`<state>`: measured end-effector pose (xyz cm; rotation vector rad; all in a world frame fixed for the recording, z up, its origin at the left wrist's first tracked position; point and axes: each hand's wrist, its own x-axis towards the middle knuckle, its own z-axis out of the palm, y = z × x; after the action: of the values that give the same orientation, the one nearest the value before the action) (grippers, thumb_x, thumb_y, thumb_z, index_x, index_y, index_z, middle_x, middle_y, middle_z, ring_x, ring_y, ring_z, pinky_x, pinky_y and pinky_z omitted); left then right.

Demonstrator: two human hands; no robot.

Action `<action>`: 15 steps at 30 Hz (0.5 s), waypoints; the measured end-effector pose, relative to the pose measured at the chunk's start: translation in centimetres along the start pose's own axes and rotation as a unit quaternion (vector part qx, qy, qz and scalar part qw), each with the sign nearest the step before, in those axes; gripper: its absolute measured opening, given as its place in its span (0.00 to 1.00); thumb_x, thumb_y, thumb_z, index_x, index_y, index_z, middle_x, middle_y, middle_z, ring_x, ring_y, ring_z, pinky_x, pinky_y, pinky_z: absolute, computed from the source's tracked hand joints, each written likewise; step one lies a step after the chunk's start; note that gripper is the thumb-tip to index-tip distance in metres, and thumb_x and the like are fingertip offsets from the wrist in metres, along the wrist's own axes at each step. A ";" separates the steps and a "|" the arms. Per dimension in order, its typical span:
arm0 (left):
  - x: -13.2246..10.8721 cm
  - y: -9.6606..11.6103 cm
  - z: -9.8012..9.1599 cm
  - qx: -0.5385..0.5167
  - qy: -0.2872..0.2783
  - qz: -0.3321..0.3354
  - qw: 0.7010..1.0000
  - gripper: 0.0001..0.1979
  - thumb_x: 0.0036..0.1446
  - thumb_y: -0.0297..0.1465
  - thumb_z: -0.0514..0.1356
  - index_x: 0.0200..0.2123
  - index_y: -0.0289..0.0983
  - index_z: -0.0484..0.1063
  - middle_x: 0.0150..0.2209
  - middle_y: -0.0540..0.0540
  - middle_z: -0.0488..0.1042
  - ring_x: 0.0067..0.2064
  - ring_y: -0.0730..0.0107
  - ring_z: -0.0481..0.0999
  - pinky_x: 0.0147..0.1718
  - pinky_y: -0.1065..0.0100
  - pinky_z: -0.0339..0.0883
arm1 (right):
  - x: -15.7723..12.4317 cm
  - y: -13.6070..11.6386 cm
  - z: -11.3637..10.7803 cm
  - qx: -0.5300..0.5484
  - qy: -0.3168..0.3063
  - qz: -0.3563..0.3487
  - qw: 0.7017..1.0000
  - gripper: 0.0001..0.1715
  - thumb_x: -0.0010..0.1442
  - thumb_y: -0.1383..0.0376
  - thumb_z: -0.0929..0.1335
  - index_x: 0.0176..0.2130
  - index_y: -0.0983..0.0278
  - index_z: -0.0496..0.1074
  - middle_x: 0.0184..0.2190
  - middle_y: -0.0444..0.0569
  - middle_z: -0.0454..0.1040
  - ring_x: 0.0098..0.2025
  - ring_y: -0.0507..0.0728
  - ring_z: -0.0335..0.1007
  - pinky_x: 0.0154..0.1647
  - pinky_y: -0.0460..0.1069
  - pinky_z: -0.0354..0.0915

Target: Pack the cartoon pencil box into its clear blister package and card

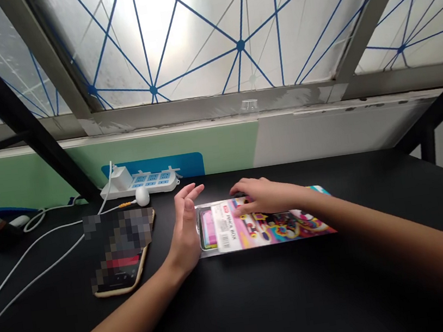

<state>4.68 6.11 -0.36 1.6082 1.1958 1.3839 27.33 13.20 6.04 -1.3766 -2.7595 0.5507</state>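
A flat pencil box package lies lengthwise on the black table, with a bright printed card sleeve over most of it. At its left end, clear plastic shows pink and other coloured contents. My left hand stands on edge against that end, its fingers stretched out and apart and the palm towards the package. From the right, my right hand reaches over the package. Its thumb lies on the printed card, while the fingers bend near the far edge, spread away from the thumb. Part of the card is hidden beneath this hand and forearm.
A phone in a tan-edged case lies left of my left hand. Behind it are a white power strip, a round white plug-like piece and a looping white cable. Black frame bars slant at both sides; a window rises behind.
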 end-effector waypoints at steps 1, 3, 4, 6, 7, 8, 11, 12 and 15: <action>0.0 -0.1 0.0 -0.006 0.000 0.002 1.000 0.28 0.72 0.51 0.32 0.64 0.45 0.51 0.68 0.39 0.63 0.70 0.57 0.61 0.64 0.48 0.59 | 0.8 -1.3 0.3 -0.018 0.006 -0.017 1.000 0.36 0.63 0.42 0.67 0.57 0.64 0.72 0.56 0.61 0.74 0.55 0.71 0.72 0.56 0.65 0.64; 0.1 0.0 0.0 -0.028 0.002 0.003 1.000 0.27 0.72 0.51 0.33 0.64 0.45 0.52 0.68 0.39 0.64 0.68 0.56 0.64 0.62 0.49 0.61 | 1.8 -3.5 1.0 -0.032 0.022 -0.032 0.999 0.32 0.66 0.45 0.66 0.58 0.65 0.71 0.56 0.62 0.74 0.57 0.71 0.70 0.58 0.66 0.62; 0.1 0.0 0.1 -0.042 0.004 0.001 0.999 0.27 0.72 0.51 0.34 0.63 0.45 0.53 0.67 0.39 0.65 0.68 0.56 0.64 0.62 0.49 0.61 | 2.1 -4.2 1.4 -0.037 0.033 -0.035 0.998 0.31 0.67 0.47 0.66 0.58 0.65 0.70 0.57 0.63 0.73 0.58 0.72 0.69 0.59 0.66 0.60; 0.1 0.4 0.1 -0.075 0.016 -0.015 0.997 0.25 0.72 0.51 0.39 0.63 0.44 0.56 0.66 0.39 0.66 0.68 0.56 0.64 0.63 0.50 0.60 | 2.0 -4.7 2.0 -0.052 0.069 -0.040 0.995 0.30 0.68 0.49 0.66 0.60 0.65 0.69 0.60 0.64 0.70 0.60 0.72 0.67 0.62 0.68 0.55; 0.1 0.7 0.2 -0.097 0.025 -0.031 0.995 0.24 0.72 0.49 0.43 0.62 0.44 0.57 0.66 0.39 0.66 0.67 0.55 0.65 0.63 0.51 0.61 | 1.6 -4.5 2.2 -0.062 0.092 -0.043 0.993 0.30 0.68 0.49 0.66 0.60 0.65 0.68 0.60 0.63 0.69 0.60 0.72 0.67 0.63 0.69 0.53; 0.1 0.9 0.2 -0.119 0.035 -0.055 0.991 0.22 0.71 0.47 0.47 0.61 0.44 0.57 0.66 0.39 0.66 0.65 0.55 0.68 0.61 0.52 0.63 | 1.0 -3.9 2.3 -0.070 0.114 -0.045 0.990 0.30 0.68 0.49 0.66 0.60 0.64 0.68 0.61 0.63 0.69 0.60 0.71 0.67 0.64 0.70 0.51; 0.0 1.6 0.4 -0.162 0.063 -0.157 0.972 0.20 0.67 0.36 0.57 0.60 0.44 0.58 0.66 0.39 0.64 0.52 0.58 0.78 0.46 0.59 0.74 | -1.8 -0.2 2.3 -0.054 0.159 -0.025 0.986 0.29 0.69 0.47 0.63 0.59 0.61 0.69 0.61 0.58 0.70 0.60 0.70 0.68 0.62 0.67 0.57; 0.0 1.8 0.5 -0.166 0.068 -0.189 0.965 0.21 0.65 0.32 0.58 0.59 0.44 0.59 0.66 0.39 0.65 0.47 0.61 0.80 0.40 0.62 0.75 | -2.8 1.5 2.3 -0.032 0.166 -0.004 0.986 0.28 0.68 0.46 0.63 0.58 0.60 0.70 0.60 0.57 0.71 0.59 0.69 0.69 0.60 0.65 0.60; 0.5 1.5 0.4 -0.172 0.077 -0.240 0.952 0.27 0.58 0.22 0.58 0.58 0.46 0.59 0.61 0.41 0.70 0.36 0.67 0.81 0.30 0.66 0.74 | -5.5 6.6 2.1 0.061 0.194 0.098 0.974 0.27 0.66 0.45 0.64 0.53 0.59 0.72 0.56 0.56 0.74 0.53 0.67 0.73 0.53 0.60 0.67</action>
<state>5.36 6.06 1.16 0.9058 1.2464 1.3183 35.45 11.98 2.80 -1.5461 -2.2653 0.3949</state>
